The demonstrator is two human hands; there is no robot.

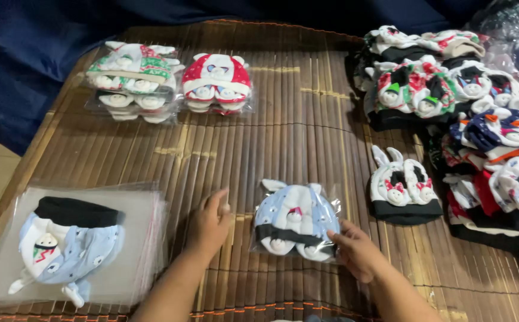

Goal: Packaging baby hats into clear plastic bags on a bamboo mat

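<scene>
The right hand (pixel 358 253) pinches the lower right corner of a bagged pale-blue baby hat set (pixel 296 219) lying mid-front on the bamboo mat (pixel 283 131). The left hand (pixel 209 223) rests beside it, fingers seemingly loosely curled.

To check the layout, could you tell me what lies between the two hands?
In the head view, a bagged blue baby hat lies between the left hand and right hand, which touches its corner.
</scene>
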